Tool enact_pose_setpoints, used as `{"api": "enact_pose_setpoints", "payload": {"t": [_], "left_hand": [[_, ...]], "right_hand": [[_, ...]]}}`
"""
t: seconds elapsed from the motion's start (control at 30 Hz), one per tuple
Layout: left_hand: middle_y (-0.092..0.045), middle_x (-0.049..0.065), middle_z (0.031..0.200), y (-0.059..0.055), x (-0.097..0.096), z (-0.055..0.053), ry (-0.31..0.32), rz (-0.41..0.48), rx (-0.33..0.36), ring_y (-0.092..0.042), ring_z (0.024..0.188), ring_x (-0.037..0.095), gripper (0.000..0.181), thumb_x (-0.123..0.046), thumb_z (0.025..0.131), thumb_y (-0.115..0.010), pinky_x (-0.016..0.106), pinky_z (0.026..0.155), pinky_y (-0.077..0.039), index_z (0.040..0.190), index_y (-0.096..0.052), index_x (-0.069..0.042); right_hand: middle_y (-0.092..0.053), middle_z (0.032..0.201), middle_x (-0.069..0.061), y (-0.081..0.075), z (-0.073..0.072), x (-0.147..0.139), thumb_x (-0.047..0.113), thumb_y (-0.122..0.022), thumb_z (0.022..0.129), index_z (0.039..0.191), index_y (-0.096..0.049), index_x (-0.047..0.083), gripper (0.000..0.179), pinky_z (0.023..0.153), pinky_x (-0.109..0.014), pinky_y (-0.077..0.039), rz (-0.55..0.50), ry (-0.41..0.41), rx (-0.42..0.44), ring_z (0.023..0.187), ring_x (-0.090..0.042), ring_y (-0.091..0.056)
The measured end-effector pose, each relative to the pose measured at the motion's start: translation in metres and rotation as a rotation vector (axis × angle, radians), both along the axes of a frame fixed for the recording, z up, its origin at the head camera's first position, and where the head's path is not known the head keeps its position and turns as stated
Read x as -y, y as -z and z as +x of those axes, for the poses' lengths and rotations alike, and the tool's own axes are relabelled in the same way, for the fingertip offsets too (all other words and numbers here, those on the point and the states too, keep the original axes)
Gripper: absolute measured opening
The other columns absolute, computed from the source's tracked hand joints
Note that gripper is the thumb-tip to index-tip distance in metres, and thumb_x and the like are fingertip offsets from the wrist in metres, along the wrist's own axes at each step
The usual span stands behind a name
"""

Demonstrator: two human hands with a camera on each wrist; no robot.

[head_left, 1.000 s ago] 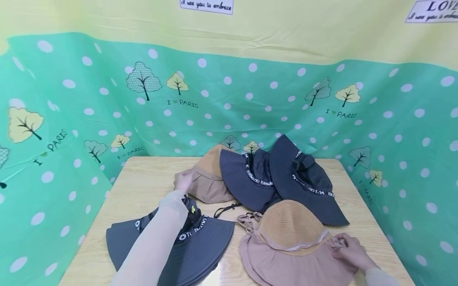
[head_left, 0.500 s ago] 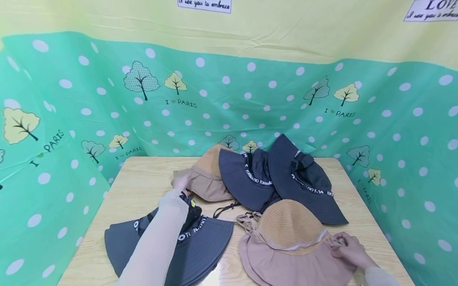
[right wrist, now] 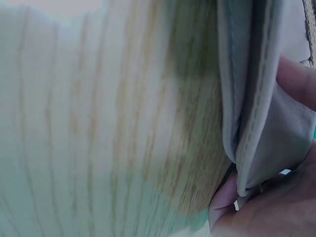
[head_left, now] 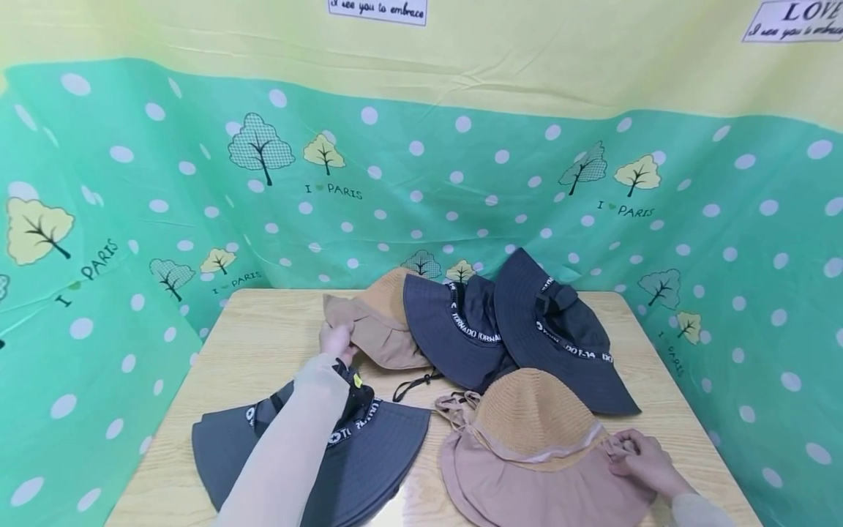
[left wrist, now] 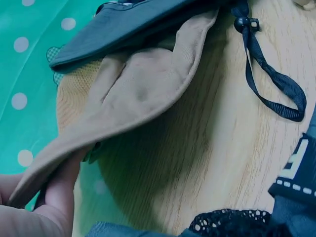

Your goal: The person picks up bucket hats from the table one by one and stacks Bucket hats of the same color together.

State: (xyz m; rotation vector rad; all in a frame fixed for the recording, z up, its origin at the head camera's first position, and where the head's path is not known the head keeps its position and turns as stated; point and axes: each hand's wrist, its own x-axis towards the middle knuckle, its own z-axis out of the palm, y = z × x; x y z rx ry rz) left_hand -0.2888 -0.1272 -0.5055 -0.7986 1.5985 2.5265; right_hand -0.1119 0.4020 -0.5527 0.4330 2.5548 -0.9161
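My left hand point(head_left: 338, 341) pinches the brim edge of a tan sun hat point(head_left: 382, 333) at the back of the table. In the left wrist view that brim point(left wrist: 143, 94) stretches up from the thumb and fingers point(left wrist: 57, 207), raised off the wood. A dark navy bucket hat point(head_left: 454, 333) overlaps the tan hat's right side. At the front right, my right hand point(head_left: 642, 461) grips the side of a pinkish straw-crowned sun hat point(head_left: 536, 417). Its folded cloth brim point(right wrist: 256, 98) lies between thumb and fingers in the right wrist view.
Stacked dark grey bucket hats point(head_left: 369, 468) lie at the front left, partly under my left forearm. Another navy hat point(head_left: 560, 337) leans at the back right. A black cord loop point(head_left: 415, 384) lies mid-table. Polka-dot cloth point(head_left: 421, 183) walls the wooden table point(head_left: 263, 322) on three sides.
My left hand has shifted slightly at the tan hat, and the held brim corner now sticks up above the fingers. My right hand and the pinkish hat stay put.
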Motion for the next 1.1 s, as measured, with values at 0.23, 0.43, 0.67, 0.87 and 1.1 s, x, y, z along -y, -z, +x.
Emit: {"api": "enact_pose_setpoints", "payload": {"t": [0.23, 0.43, 0.67, 0.87, 1.1], "left_hand": [[-0.049, 0.007, 0.122, 0.002, 0.005, 0.003, -0.008, -0.122, -0.002, -0.056, 0.079, 0.009, 0.055, -0.004, 0.101, -0.046, 0.019, 0.064, -0.046, 0.152, -0.028, -0.012], [-0.051, 0.002, 0.115, -0.002, 0.013, 0.002, -0.036, -0.117, -0.041, -0.056, 0.073, 0.004, 0.056, -0.005, 0.101, -0.049, 0.017, 0.059, -0.046, 0.152, -0.03, -0.012], [-0.053, -0.003, 0.106, -0.009, 0.029, 0.003, -0.1, -0.037, -0.1, -0.058, 0.076, 0.003, 0.036, 0.0, 0.099, -0.049, 0.016, 0.068, -0.051, 0.132, -0.042, -0.014], [-0.053, -0.004, 0.104, -0.024, 0.042, 0.013, -0.102, 0.062, -0.123, -0.059, 0.08, 0.005, 0.028, 0.001, 0.1, -0.047, 0.016, 0.07, -0.05, 0.112, -0.044, -0.024], [-0.054, -0.005, 0.112, -0.043, 0.056, 0.022, -0.119, 0.228, -0.165, -0.061, 0.09, 0.007, 0.03, 0.002, 0.102, -0.042, 0.02, 0.074, -0.054, 0.116, -0.046, -0.025]], "right_hand": [[-0.041, 0.122, -0.039, 0.0, 0.002, 0.001, 0.021, -0.077, 0.078, 0.125, -0.048, -0.012, 0.065, 0.097, -0.068, -0.037, -0.01, 0.013, 0.007, 0.112, -0.053, -0.04], [-0.041, 0.121, -0.038, -0.002, 0.002, 0.002, 0.02, -0.077, 0.079, 0.124, -0.049, -0.012, 0.062, 0.094, -0.065, -0.038, -0.015, 0.017, -0.007, 0.111, -0.051, -0.039], [-0.041, 0.121, -0.039, 0.0, 0.001, 0.0, 0.021, -0.077, 0.079, 0.124, -0.049, -0.012, 0.062, 0.096, -0.067, -0.037, -0.009, 0.014, 0.0, 0.112, -0.052, -0.04], [-0.046, 0.118, -0.036, -0.001, -0.001, 0.0, 0.023, -0.077, 0.078, 0.123, -0.05, -0.012, 0.063, 0.094, -0.065, -0.04, 0.006, -0.006, -0.007, 0.109, -0.049, -0.044], [-0.053, 0.117, -0.033, -0.011, -0.004, 0.006, 0.031, -0.077, 0.081, 0.128, -0.046, -0.014, 0.072, 0.094, -0.056, -0.045, -0.012, -0.033, 0.002, 0.11, -0.048, -0.051]]}}
